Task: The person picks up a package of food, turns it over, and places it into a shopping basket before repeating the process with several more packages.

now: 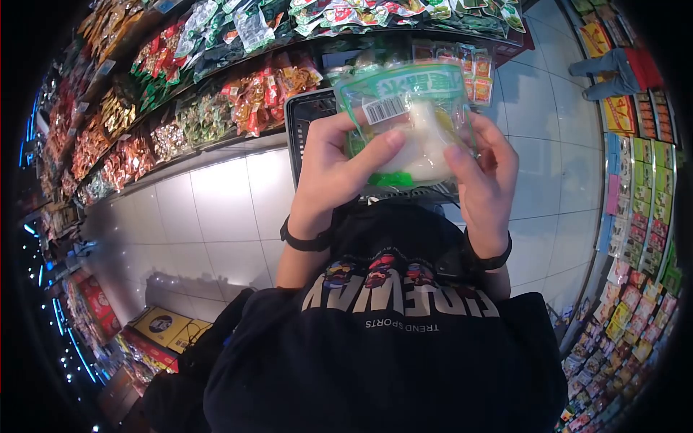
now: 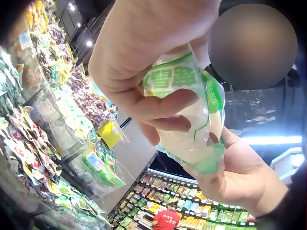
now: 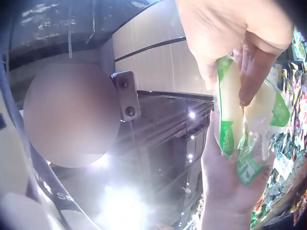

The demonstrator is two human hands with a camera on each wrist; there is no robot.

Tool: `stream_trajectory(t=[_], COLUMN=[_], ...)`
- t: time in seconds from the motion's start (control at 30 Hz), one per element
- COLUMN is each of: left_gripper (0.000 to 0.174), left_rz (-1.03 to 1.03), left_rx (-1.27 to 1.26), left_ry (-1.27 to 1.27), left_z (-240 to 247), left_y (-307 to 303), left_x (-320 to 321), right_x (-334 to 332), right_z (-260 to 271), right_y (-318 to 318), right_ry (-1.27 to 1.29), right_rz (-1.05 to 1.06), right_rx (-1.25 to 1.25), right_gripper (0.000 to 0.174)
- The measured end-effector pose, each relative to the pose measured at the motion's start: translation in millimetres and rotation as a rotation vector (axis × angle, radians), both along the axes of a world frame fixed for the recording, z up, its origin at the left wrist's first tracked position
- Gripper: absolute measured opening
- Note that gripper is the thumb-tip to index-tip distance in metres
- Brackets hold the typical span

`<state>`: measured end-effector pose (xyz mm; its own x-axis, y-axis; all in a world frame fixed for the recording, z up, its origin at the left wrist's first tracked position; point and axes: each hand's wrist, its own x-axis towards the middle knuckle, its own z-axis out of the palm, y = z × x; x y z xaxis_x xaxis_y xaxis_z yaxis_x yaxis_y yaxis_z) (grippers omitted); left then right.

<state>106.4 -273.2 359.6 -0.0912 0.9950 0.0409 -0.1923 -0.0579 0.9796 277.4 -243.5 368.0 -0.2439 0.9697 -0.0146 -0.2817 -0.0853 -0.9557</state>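
Note:
Both hands hold a clear plastic food packet (image 1: 433,144) with green print, a barcode label and thick white pieces inside. My left hand (image 1: 328,169) grips its left side, the thumb lying across the front. At the right side my right hand (image 1: 491,177) pinches the edge, thumb in front and fingers behind. From the left wrist, the packet (image 2: 184,115) shows green lettering on its back, with left fingers (image 2: 175,103) spread over it. In the right wrist view the packet (image 3: 230,105) is seen edge-on between the hands. A black shopping basket (image 1: 294,137) sits below it, largely hidden.
Shelves of bagged snacks (image 1: 209,119) run along the far and left side. Another rack of packets (image 1: 642,209) stands at the right, with a person in a red top (image 1: 642,68) near it. White tiled floor (image 1: 216,195) lies between. A yellow box (image 1: 162,325) is at lower left.

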Motion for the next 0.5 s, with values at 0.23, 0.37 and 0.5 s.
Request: stream_trajectory(t=[0.23, 0.37, 0.5], left_gripper=[0.022, 0.026, 0.045], left_rz=[-0.011, 0.031, 0.191], left_rx=[0.026, 0.051, 0.138], left_ry=[-0.001, -0.009, 0.082], left_z=[0.1, -6.3, -14.4], left_y=[0.1, 1.0, 2.2], left_x=[-0.8, -12.3, -25.8], right_x=[3.4, 13.6, 34.2], right_z=[0.1, -11.2, -25.3], right_y=[-1.1, 3.7, 20.4], right_ry=[-0.025, -0.003, -0.007], right_rz=[0.034, -0.220, -0.400], right_rx=[0.016, 0.087, 0.064], right_gripper=[0.039, 0.035, 0.030])
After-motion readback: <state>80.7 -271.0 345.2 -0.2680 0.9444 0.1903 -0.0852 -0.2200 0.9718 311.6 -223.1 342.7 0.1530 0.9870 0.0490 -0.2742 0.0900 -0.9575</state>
